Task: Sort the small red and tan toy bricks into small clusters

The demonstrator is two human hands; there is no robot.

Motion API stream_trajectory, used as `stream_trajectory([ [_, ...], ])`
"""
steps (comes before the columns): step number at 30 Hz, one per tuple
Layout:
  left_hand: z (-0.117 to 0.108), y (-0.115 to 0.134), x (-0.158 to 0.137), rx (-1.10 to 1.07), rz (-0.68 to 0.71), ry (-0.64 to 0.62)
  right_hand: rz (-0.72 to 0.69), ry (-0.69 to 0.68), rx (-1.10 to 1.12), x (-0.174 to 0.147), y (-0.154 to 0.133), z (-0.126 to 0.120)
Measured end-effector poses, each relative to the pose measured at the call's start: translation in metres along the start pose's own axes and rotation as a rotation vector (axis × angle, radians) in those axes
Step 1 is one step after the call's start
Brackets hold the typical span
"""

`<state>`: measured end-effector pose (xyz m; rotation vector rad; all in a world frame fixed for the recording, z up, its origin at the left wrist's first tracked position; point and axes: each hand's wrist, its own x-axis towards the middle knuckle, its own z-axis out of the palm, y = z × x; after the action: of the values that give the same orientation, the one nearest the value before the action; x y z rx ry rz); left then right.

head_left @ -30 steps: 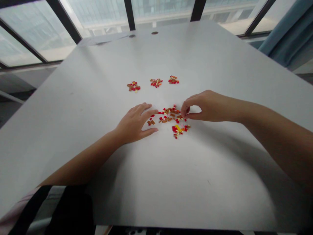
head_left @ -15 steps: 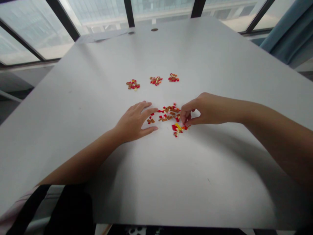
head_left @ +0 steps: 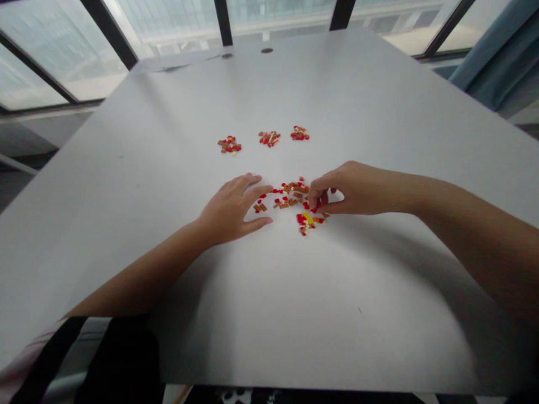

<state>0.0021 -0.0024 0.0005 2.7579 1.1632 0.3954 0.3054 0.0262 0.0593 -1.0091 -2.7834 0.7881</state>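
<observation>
"Bricks (head_left: 293, 202), small and loose, lie scattered across the middle of a broad white desk (head_left: 269, 292) beside a window (head_left: 278, 22). How much is gathered?"

"Three compact piles sit in a row farther out: a left pile (head_left: 229, 146), a middle pile (head_left: 269, 138) and a right pile (head_left: 300, 134), with bare gaps between them."

"And what is left?"

"Judging by the layout, a good share. The spread is uneven, with two brown bricks (head_left: 263, 207) off toward the left hand (head_left: 229, 213), and a tighter cluster (head_left: 300, 218) lies just nearer the camera, a yellow bar (head_left: 309, 217) in it. The handling looks partway through."

"How are the hands?"

"The left is low over the desk, index finger and thumb parted wide beside the loose bricks, nothing visible in its grasp. The right hand (head_left: 352, 185) arches in from the other side, thumb and fingertips narrowed together just above the cluster. Red shows at the tips; whether a brick is pinched there cannot be told."

"Materials?"

"Hard plastic, by the look of it, in red, brown, cream and orange. Brown pieces are oblong with gridded tops; many red ones are short and blocky; the yellow bar is slim. The desk is smooth, softly shadowed."
</observation>
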Motion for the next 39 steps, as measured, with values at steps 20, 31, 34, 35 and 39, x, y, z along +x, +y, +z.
stream_trajectory([
  [20, 0.001, 0.001, 0.000, -0.013, 0.020, 0.003, 0.402, 0.497, -0.121, 0.055, 0.094, -0.025],
  [31, 0.001, 0.002, 0.001, 0.003, 0.033, 0.002, 0.420, 0.669, -0.169, 0.082, 0.109, -0.017],
  [34, 0.001, 0.002, 0.001, 0.005, 0.028, -0.003, 0.390, 0.664, -0.164, 0.078, 0.108, -0.017],
  [35, 0.001, 0.003, 0.001, 0.005, 0.027, -0.005, 0.391, 0.669, -0.164, 0.076, 0.106, -0.016],
  [39, 0.001, 0.002, 0.001, -0.004, 0.031, 0.003, 0.379, 0.631, -0.133, 0.066, 0.087, -0.013],
])
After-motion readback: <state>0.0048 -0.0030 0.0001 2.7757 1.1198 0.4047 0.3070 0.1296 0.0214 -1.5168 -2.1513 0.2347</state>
